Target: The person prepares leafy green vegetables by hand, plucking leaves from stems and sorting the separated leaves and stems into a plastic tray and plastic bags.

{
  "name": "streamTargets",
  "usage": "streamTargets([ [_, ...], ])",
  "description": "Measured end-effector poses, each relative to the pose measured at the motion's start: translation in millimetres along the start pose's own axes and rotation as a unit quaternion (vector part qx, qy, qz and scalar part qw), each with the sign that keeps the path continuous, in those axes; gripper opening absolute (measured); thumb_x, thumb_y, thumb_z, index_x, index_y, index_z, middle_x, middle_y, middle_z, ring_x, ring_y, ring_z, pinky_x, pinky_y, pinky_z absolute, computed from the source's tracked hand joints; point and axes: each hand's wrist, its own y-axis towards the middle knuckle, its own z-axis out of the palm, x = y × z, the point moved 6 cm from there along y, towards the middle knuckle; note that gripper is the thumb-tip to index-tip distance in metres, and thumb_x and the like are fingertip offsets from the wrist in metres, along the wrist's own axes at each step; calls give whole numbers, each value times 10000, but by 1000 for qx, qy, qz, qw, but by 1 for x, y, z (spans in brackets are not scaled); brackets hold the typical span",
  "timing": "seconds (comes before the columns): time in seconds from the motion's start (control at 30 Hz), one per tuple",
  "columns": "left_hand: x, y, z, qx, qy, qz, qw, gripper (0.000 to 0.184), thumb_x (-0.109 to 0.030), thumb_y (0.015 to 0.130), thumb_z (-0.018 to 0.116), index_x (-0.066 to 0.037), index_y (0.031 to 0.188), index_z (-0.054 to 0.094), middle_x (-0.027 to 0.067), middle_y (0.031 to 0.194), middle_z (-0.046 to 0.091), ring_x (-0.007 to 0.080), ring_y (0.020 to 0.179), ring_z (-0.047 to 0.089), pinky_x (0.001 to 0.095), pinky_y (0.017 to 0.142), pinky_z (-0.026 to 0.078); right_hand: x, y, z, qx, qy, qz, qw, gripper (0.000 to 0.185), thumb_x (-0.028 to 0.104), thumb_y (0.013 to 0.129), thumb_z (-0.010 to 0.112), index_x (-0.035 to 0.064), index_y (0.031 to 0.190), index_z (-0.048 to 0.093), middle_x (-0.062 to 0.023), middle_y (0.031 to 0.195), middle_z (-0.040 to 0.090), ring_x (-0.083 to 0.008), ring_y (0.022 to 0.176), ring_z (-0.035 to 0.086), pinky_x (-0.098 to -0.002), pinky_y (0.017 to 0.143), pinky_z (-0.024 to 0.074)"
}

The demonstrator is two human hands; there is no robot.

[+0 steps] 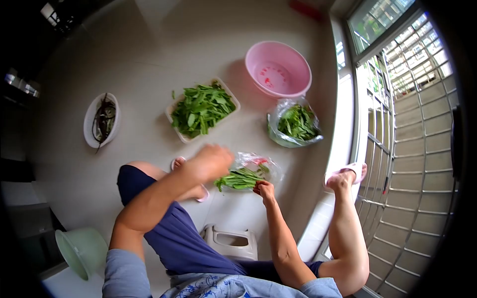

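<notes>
A bunch of leafy green vegetables [240,179] lies on a clear plastic bag [275,171] on the floor between my knees. My left hand [211,161] hovers at the left end of this bunch, smeared by motion. Its fingers are too blurred to read. At the bunch's right end, my right hand [264,189] has its fingers curled together in a pinch; what sits between them, if anything, is too small to make out. Beyond my left hand, a pale rectangular basket [234,95] is heaped with picked green leaves [202,109].
A pink basin [258,59] stands farther back, with a plastic bag of greens [297,125] before it. At left is a white oval basket [89,121] holding dark, long vegetables. A green bucket [74,251], a stool [231,241] and a barred window [397,149] surround me.
</notes>
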Motion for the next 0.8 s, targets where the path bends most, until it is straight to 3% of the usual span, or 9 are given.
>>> streamTargets([
  [0.1,20,-7,-27,-113,68,-91,987,248,-215,669,604,-56,836,512,86,832,506,254,819,494,353,727,376,-2,-1,-23,-54,-23,-5,998,273,-69,667,365,-75,891,522,-129,748,550,-214,672,569,-297,631,502],
  [0.17,21,-8,-29,-94,50,-96,990,255,-205,669,608,-38,832,504,98,833,504,264,815,496,359,716,386,-1,0,-30,-79,-23,-5,997,275,-69,658,373,-81,880,535,-135,781,556,-216,698,570,-283,639,501],
  [0.3,7,-3,-24,-53,12,-57,997,252,-195,675,604,-26,827,493,110,834,501,279,810,496,362,703,395,14,7,-32,-104,-154,-30,982,267,-10,668,416,-20,877,583,-113,796,594,-190,737,577,-266,669,469],
  [0.37,1,0,-20,-31,19,-37,999,244,-190,682,596,-23,823,487,116,836,501,289,805,497,360,688,403,24,17,-29,-132,-316,-127,931,280,31,677,428,31,907,588,-112,819,607,-204,788,577,-279,719,441],
  [0.43,0,3,-18,-26,20,-35,999,242,-188,682,595,-25,825,487,118,834,500,287,805,496,358,693,399,23,27,-26,-120,-344,-125,923,288,63,682,427,55,921,586,-123,869,591,-240,841,561,-298,762,421],
  [0.63,7,4,-16,-38,43,-35,998,261,-183,656,598,-25,836,492,116,828,501,263,801,495,334,704,389,23,59,5,-56,-462,-256,847,301,52,667,381,74,891,582,-166,840,572,-318,833,532,-368,743,420],
  [0.8,0,4,-15,-34,55,-19,998,289,-176,589,613,-41,823,513,98,813,517,230,778,510,320,672,396,2,84,7,-19,-578,-172,797,191,81,695,403,43,800,559,-186,831,558,-343,784,532,-427,667,430],
])
